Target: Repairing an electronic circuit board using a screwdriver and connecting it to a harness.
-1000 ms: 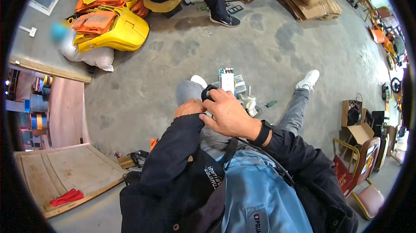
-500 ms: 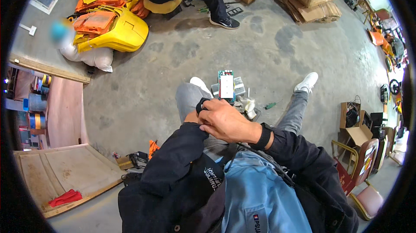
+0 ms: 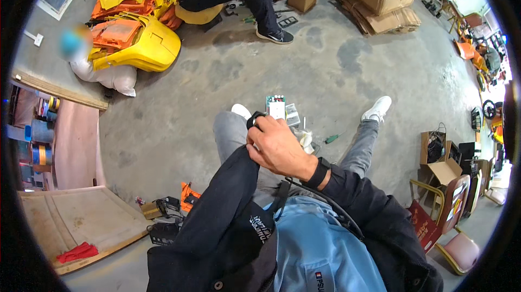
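Observation:
My right hand point(image 3: 282, 146), a black band point(image 3: 319, 172) round its wrist, is closed on the cuff of my left jacket sleeve point(image 3: 225, 194). A small black loop point(image 3: 254, 120) shows at its far side; whether the fingers hold that too, I cannot tell. My left hand is hidden behind the right one and the dark sleeve. On the floor beyond my hands lies a green circuit board with a white cover point(image 3: 277, 109), a finned metal heat sink point(image 3: 292, 114) beside it. A white cloth-like thing point(image 3: 306, 141) and a green-handled screwdriver point(image 3: 332, 138) lie to the right.
A seated person's leg point(image 3: 266, 7) is at the far side, near yellow plastic body panels point(image 3: 146, 48). Flattened cardboard point(image 3: 388, 20) is stacked far right. Chairs point(image 3: 453, 200) and an open box point(image 3: 434, 148) stand right. A wooden board point(image 3: 81, 216) with a red cloth point(image 3: 77, 252) lies left.
My left sleeve now reaches up to the right hand and covers the bare wrist that showed before. The right hand has shifted slightly left. The whole view has moved a little.

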### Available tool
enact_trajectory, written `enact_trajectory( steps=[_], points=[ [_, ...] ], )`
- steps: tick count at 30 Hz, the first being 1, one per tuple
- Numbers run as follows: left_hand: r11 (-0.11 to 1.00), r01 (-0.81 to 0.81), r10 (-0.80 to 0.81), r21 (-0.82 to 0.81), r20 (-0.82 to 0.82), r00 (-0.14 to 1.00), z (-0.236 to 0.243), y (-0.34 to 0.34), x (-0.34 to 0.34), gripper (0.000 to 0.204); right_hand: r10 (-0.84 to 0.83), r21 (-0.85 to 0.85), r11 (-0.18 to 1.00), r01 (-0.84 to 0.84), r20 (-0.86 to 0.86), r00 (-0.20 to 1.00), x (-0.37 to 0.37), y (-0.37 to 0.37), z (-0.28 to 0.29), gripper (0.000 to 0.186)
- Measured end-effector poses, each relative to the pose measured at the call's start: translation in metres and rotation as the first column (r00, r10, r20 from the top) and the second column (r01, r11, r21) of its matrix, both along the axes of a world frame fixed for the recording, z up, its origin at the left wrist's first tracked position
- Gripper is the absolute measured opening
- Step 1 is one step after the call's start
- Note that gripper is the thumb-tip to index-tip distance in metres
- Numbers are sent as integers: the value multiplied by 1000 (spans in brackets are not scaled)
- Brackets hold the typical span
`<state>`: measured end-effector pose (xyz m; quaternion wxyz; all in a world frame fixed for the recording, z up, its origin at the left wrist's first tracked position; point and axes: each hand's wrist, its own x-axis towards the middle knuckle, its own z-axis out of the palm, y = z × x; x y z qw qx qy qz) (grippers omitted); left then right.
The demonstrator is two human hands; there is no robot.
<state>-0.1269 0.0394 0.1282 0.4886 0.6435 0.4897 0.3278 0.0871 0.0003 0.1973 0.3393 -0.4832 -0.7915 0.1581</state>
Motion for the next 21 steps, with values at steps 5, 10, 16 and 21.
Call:
enact_trajectory(
  steps=[5, 10, 16, 21],
  points=[
    [1000, -24, 23, 0, 167, 986, -4, 5, 0, 42, 101, -84, 990, -114, -146, 984, -4, -16, 18, 16],
    [998, -57, 64, -34, 291, 955, -5, -5, -17, 41, 23, -130, 990, -51, -206, 978, 8, -6, 22, 18],
    [987, -75, 109, -143, 250, 962, 15, 2, -14, 43, 111, -197, 965, -176, -302, 947, 2, -15, 20, 37],
    [942, -87, 162, -324, 213, 963, 68, 4, 29, 36, 70, -322, 924, -206, -387, 919, -7, -17, 17, 38]
  ],
)
